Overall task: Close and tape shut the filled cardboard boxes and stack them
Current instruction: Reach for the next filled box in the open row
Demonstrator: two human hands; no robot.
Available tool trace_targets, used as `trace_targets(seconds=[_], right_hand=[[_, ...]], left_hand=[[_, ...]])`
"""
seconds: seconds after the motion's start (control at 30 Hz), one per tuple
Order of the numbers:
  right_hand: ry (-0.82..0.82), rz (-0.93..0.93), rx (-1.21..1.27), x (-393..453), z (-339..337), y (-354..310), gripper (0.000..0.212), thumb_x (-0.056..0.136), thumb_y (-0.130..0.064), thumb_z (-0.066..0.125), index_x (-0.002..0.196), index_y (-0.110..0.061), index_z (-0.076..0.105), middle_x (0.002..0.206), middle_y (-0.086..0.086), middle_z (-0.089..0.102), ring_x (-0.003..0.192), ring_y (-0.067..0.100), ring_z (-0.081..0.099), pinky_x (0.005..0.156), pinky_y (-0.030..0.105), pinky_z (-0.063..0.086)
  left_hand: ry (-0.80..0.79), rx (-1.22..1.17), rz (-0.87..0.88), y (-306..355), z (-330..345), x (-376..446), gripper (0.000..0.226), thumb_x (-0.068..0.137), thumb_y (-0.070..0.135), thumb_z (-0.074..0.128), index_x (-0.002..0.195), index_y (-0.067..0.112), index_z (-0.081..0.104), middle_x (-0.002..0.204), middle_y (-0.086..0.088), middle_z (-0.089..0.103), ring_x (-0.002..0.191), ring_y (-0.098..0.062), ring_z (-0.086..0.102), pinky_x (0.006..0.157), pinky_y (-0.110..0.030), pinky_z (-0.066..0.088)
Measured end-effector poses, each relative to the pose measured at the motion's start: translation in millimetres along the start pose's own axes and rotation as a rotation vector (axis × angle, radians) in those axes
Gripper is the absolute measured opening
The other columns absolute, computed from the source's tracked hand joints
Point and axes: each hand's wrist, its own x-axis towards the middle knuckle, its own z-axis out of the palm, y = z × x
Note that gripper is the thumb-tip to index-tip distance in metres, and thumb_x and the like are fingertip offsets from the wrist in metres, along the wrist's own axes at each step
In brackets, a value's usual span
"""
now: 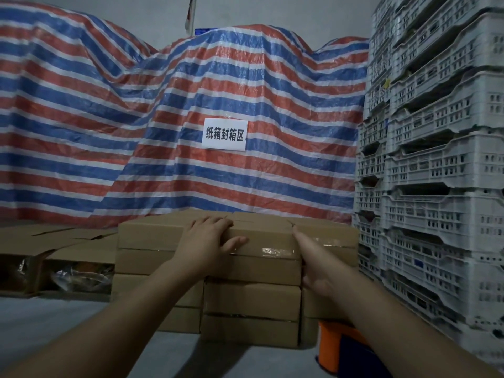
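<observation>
A stack of closed brown cardboard boxes stands on the floor in the middle of the head view. On its top row lies a taped box. My left hand rests flat on that box's top left, fingers spread over the front edge and thumb against the front face. My right hand presses edge-on against the box's right end, fingers straight and pointing up to the top corner. An orange tape dispenser sits on the floor at the stack's lower right, partly hidden by my right forearm.
Open cardboard boxes holding plastic-wrapped goods lie at the left. A tall stack of grey plastic crates stands close on the right. A red, white and blue striped tarp with a white paper sign covers a pile behind.
</observation>
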Motion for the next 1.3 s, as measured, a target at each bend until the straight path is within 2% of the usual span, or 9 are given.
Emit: trace_targets(seconds=[0.3, 0.43, 0.57, 0.63, 0.7, 0.8, 0.9, 1.13, 1.3], right_hand=[[0.017, -0.035, -0.131, 5.7, -1.0, 3.4, 0.078, 0.092, -0.076, 0.042, 0.146, -0.019, 0.046, 0.135, 0.012, 0.06, 0.122, 0.032, 0.058, 0.109, 0.05, 0.044], [0.248, -0.2, -0.351, -0.2, 2.9, -0.9, 0.071, 0.1, -0.063, 0.038, 0.153, -0.016, 0.035, 0.149, 0.012, 0.046, 0.131, 0.034, 0.048, 0.108, 0.049, 0.041], [0.386, -0.558, -0.525, -18.2, 11.9, -5.3, 0.04, 0.104, -0.041, 0.045, 0.134, -0.016, 0.051, 0.133, 0.006, 0.053, 0.112, 0.019, 0.051, 0.095, 0.038, 0.044], [0.379, -0.728, -0.56, -29.1, 23.4, -8.7, 0.033, 0.102, -0.03, 0.05, 0.132, -0.016, 0.053, 0.129, 0.001, 0.054, 0.11, 0.013, 0.049, 0.095, 0.035, 0.043], [0.342, -0.844, -0.55, -41.9, 43.0, -13.2, 0.023, 0.101, -0.025, 0.052, 0.123, -0.02, 0.057, 0.12, -0.005, 0.057, 0.106, 0.01, 0.054, 0.095, 0.036, 0.049], [0.26, -0.961, -0.567, -56.9, 81.0, -18.3, 0.007, 0.101, -0.023, 0.055, 0.097, -0.028, 0.058, 0.098, -0.011, 0.06, 0.09, 0.003, 0.057, 0.074, 0.019, 0.047], [0.144, -1.019, -0.608, -65.7, 124.0, -16.4, 0.019, 0.101, -0.024, 0.054, 0.083, -0.028, 0.056, 0.084, -0.01, 0.058, 0.079, 0.002, 0.057, 0.059, 0.011, 0.041], [-0.19, -1.16, -0.703, -73.9, 235.8, 3.5, 0.028, 0.101, -0.027, 0.055, 0.074, -0.03, 0.055, 0.073, -0.011, 0.056, 0.073, 0.001, 0.057, 0.057, 0.013, 0.044], [-0.365, -1.06, -0.778, -59.2, 318.5, 17.5, 0.031, 0.099, -0.028, 0.055, 0.068, -0.025, 0.054, 0.068, -0.005, 0.057, 0.061, 0.009, 0.056, 0.055, 0.021, 0.041]], left_hand=[[-0.048, 0.202, -0.043, -4.1, 13.3, 5.3, 0.074, 0.092, 0.069, 0.016, 0.152, 0.026, 0.022, 0.154, -0.004, 0.035, 0.141, -0.023, 0.031, 0.118, -0.044, 0.019], [-0.063, 0.126, -0.009, -7.2, 2.3, -2.4, 0.074, 0.097, 0.065, 0.022, 0.157, 0.026, 0.002, 0.164, -0.002, 0.013, 0.15, -0.021, 0.012, 0.121, -0.043, 0.005], [0.148, -0.086, 0.02, -23.2, -21.5, -28.2, 0.057, 0.1, 0.05, 0.036, 0.149, 0.022, 0.034, 0.151, -0.001, 0.039, 0.139, -0.018, 0.035, 0.118, -0.042, 0.027], [0.299, -0.136, 0.108, -36.3, -37.3, -41.9, 0.033, 0.098, 0.038, 0.043, 0.117, 0.018, 0.061, 0.114, 0.0, 0.062, 0.104, -0.012, 0.057, 0.093, -0.037, 0.05], [0.35, -0.098, 0.162, -54.0, -50.3, -52.4, 0.023, 0.098, 0.031, 0.047, 0.086, 0.018, 0.063, 0.082, 0.005, 0.06, 0.074, -0.007, 0.055, 0.07, -0.032, 0.051], [0.342, -0.098, 0.138, -84.0, -66.1, -65.1, 0.042, 0.1, 0.04, 0.04, 0.074, 0.017, 0.065, 0.064, 0.005, 0.059, 0.059, -0.01, 0.056, 0.061, -0.035, 0.05], [0.364, -0.073, 0.126, -117.0, -77.8, -77.0, 0.054, 0.098, 0.048, 0.03, 0.072, 0.019, 0.068, 0.059, 0.007, 0.06, 0.054, -0.009, 0.058, 0.058, -0.033, 0.052], [0.314, 0.057, -0.142, -211.0, -77.5, -94.9, 0.012, 0.098, 0.032, 0.049, 0.086, 0.029, 0.05, 0.076, 0.01, 0.051, 0.066, -0.003, 0.053, 0.063, -0.021, 0.046], [0.227, 0.246, -0.333, -277.8, -80.7, -114.1, 0.041, 0.103, 0.044, 0.037, 0.07, 0.029, 0.055, 0.058, 0.008, 0.054, 0.051, -0.005, 0.051, 0.046, -0.019, 0.029]])
